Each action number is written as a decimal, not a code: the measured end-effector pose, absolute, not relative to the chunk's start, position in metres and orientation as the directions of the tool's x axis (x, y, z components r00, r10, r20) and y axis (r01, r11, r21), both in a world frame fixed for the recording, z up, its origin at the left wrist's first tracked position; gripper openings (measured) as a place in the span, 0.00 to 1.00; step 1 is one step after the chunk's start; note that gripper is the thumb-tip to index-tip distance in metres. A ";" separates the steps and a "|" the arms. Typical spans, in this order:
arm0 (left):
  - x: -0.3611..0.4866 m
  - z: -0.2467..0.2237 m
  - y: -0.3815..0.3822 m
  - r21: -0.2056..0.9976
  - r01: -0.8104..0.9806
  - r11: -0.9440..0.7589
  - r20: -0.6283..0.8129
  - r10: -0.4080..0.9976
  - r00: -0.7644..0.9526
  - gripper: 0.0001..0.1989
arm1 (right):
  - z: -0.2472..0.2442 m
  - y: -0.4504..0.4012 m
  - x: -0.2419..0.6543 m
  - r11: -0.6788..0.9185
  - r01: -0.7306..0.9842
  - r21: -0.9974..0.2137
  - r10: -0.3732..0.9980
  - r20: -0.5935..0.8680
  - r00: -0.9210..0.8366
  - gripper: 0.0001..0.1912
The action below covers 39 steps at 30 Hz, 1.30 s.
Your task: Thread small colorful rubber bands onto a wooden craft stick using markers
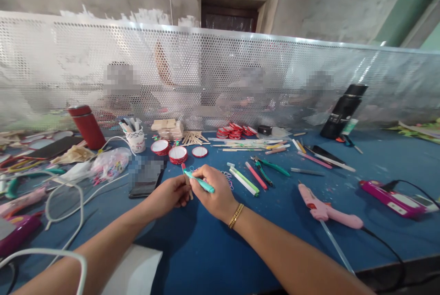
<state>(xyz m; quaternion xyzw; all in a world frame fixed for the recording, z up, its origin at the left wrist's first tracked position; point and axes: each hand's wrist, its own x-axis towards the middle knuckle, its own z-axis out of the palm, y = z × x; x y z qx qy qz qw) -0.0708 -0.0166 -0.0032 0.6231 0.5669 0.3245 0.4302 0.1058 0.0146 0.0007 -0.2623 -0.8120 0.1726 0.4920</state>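
Observation:
My left hand (172, 193) is closed round a thin wooden stick (190, 193), which stands roughly upright with a red part at its top. In my right hand (213, 190) is a teal marker (204, 185), pinched with its tip against the upper part of the stick. Both hands are close together above the blue table (213, 249), fingertips almost touching. Just beyond them lie round red-rimmed white pieces (178, 154). Green, white and red markers (256, 175) rest right of my right hand, beside green-handled pliers (271, 166).
A phone (146, 178) lies left of my hands. Farther left are a cup of pens (135, 138), a red bottle (87, 127) and white cables. A pink glue gun (326, 210) and black bottle (342, 114) are at the right. A perforated metal screen (213, 79) crosses behind.

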 end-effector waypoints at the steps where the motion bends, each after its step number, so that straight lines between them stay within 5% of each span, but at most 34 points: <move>1: -0.070 -0.003 -0.017 0.903 0.430 0.011 -0.081 0.986 0.145 0.10 | 0.001 0.015 0.106 0.802 0.258 -0.539 0.597 0.702 -0.388 0.03; 39: -0.070 0.000 -0.017 0.895 0.446 0.017 -0.096 0.983 0.154 0.09 | 0.000 0.018 0.106 0.799 0.273 -0.536 0.601 0.701 -0.383 0.04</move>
